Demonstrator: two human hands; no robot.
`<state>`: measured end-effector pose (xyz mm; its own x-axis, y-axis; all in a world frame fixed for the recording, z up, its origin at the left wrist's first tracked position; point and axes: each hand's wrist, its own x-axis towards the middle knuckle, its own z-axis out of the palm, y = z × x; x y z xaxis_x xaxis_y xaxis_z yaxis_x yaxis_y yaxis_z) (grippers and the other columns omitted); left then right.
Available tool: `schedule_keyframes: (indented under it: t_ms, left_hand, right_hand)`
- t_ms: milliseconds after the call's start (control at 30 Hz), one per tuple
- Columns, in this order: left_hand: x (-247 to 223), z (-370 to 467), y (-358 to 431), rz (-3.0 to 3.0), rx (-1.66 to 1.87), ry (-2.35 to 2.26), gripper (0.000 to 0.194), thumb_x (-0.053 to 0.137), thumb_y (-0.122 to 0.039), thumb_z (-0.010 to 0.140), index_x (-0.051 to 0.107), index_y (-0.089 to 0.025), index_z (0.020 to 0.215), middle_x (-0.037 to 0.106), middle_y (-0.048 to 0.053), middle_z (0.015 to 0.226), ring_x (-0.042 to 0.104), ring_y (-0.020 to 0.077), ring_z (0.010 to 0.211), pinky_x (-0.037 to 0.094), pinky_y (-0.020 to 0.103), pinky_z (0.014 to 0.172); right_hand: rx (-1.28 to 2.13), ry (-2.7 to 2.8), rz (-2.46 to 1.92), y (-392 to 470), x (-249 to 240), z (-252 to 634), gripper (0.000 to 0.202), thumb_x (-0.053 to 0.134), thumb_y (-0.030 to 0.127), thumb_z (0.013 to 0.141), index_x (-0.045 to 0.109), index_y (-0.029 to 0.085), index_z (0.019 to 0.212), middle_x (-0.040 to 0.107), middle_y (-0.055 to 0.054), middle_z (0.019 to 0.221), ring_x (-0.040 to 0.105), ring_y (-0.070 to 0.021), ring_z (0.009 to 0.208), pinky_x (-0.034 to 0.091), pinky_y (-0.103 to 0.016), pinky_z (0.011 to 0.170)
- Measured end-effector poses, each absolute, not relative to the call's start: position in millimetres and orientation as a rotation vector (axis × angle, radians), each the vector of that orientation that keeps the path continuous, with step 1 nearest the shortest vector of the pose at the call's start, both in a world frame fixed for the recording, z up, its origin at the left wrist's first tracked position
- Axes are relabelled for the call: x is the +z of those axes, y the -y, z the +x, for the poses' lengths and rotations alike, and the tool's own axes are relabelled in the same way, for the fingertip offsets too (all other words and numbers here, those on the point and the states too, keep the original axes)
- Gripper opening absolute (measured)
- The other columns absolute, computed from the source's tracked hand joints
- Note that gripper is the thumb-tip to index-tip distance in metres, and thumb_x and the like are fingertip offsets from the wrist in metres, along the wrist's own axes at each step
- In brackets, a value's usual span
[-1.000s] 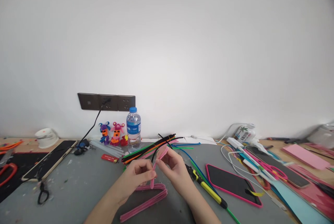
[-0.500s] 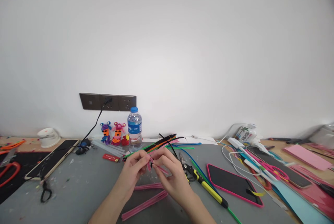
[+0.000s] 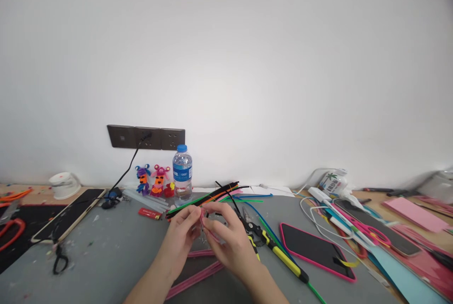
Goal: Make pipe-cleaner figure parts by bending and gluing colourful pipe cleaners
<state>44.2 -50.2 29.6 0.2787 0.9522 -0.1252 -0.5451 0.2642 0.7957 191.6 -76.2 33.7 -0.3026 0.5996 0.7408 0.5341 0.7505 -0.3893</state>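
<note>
Both hands meet over the grey mat, low in the middle of the head view. Between the fingertips is a small bent piece of pink pipe cleaner point(image 3: 203, 217). My left hand point(image 3: 180, 233) pinches it from the left with thumb and forefinger. My right hand point(image 3: 226, 235) is closed on it from the right, its fingers hiding much of the piece. Under the hands lie bundles of pink pipe cleaners point(image 3: 194, 279), partly covered by my right hand. Just behind sits a pile of black, green, orange and pink pipe cleaners point(image 3: 212, 195).
Yellow-and-black pliers point(image 3: 283, 254) and a pink-cased phone point(image 3: 316, 251) lie to the right. A water bottle point(image 3: 182, 176) stands behind, beside two small pipe-cleaner figures point(image 3: 158, 181). Another phone point(image 3: 71, 215) and red-handled scissors point(image 3: 12, 233) are on the left; pink scissors point(image 3: 375, 233) lie far right.
My right hand has shifted slightly, its fingers closing nearer to my left fingertips. Less of the pink piece shows between them now.
</note>
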Motion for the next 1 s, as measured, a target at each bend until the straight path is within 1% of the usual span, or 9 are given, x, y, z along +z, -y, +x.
schedule_keyframes:
  t_ms: [100, 200, 367, 500, 600, 767, 1000]
  left_hand:
    - [27.3, 46.6, 50.7, 0.618, 1.071, -0.698, 0.033, 0.086, -0.039, 0.061, 0.063, -0.016, 0.066, 0.050, -0.005, 0.062, 0.042, 0.0075, 0.056, 0.036, 0.018, 0.051]
    - [27.2, 49.7, 52.3, 0.577, 1.009, -0.699, 0.036, 0.087, -0.041, 0.057, 0.066, -0.015, 0.071, 0.052, -0.004, 0.064, 0.043, 0.0083, 0.058, 0.034, 0.019, 0.050]
    - [32.4, 50.7, 54.7, 0.638, 0.987, -0.628, 0.032, 0.085, -0.040, 0.063, 0.066, -0.015, 0.071, 0.051, -0.004, 0.065, 0.041, 0.0081, 0.058, 0.031, 0.018, 0.049]
    - [35.1, 45.4, 51.2, 0.801, 0.998, -0.663, 0.032, 0.087, -0.039, 0.059, 0.068, -0.015, 0.068, 0.048, -0.005, 0.058, 0.035, 0.0065, 0.052, 0.028, 0.018, 0.048]
    - [34.7, 41.4, 48.5, 0.914, 1.015, -0.726, 0.032, 0.087, -0.040, 0.058, 0.070, -0.015, 0.068, 0.048, -0.005, 0.056, 0.035, 0.0064, 0.051, 0.026, 0.019, 0.047]
    - [35.7, 40.2, 48.8, 0.990, 1.056, -0.741, 0.030, 0.085, -0.041, 0.060, 0.070, -0.016, 0.063, 0.044, -0.006, 0.052, 0.032, 0.0070, 0.049, 0.024, 0.020, 0.047]
    - [31.9, 40.6, 49.7, 1.164, 1.228, -0.790, 0.023, 0.078, -0.040, 0.070, 0.075, -0.017, 0.067, 0.051, -0.001, 0.061, 0.038, 0.0098, 0.053, 0.027, 0.022, 0.048]
  right_hand:
    - [0.093, 1.964, -0.835, 71.8, 30.3, 193.9, 0.025, 0.053, 0.006, 0.088, 0.062, 0.024, 0.104, 0.057, -0.013, 0.113, 0.058, -0.0212, 0.099, 0.052, -0.036, 0.082]
    - [0.130, 1.934, -0.811, 71.3, 31.5, 194.6, 0.023, 0.052, 0.007, 0.088, 0.063, 0.024, 0.098, 0.058, -0.011, 0.109, 0.058, -0.0200, 0.095, 0.053, -0.034, 0.079]
    - [0.351, 1.747, -0.799, 75.4, 38.8, 193.7, 0.016, 0.052, 0.011, 0.089, 0.064, 0.022, 0.087, 0.060, -0.010, 0.099, 0.059, -0.0209, 0.090, 0.050, -0.033, 0.077]
    - [0.514, 1.581, -0.772, 73.6, 40.5, 195.6, 0.014, 0.054, 0.020, 0.092, 0.063, 0.022, 0.083, 0.062, -0.009, 0.095, 0.058, -0.0231, 0.093, 0.048, -0.037, 0.080]
    - [0.607, 1.527, -0.735, 70.6, 39.4, 197.5, 0.015, 0.055, 0.026, 0.093, 0.064, 0.022, 0.083, 0.062, -0.010, 0.093, 0.057, -0.0243, 0.094, 0.048, -0.038, 0.079]
    - [0.667, 1.510, -0.688, 69.0, 38.8, 198.9, 0.014, 0.057, 0.027, 0.092, 0.066, 0.022, 0.083, 0.062, -0.009, 0.093, 0.057, -0.0241, 0.094, 0.047, -0.037, 0.080]
    - [0.661, 1.530, -0.713, 69.9, 41.2, 199.8, 0.015, 0.058, 0.030, 0.092, 0.067, 0.022, 0.082, 0.062, -0.009, 0.094, 0.058, -0.0241, 0.092, 0.047, -0.038, 0.079]
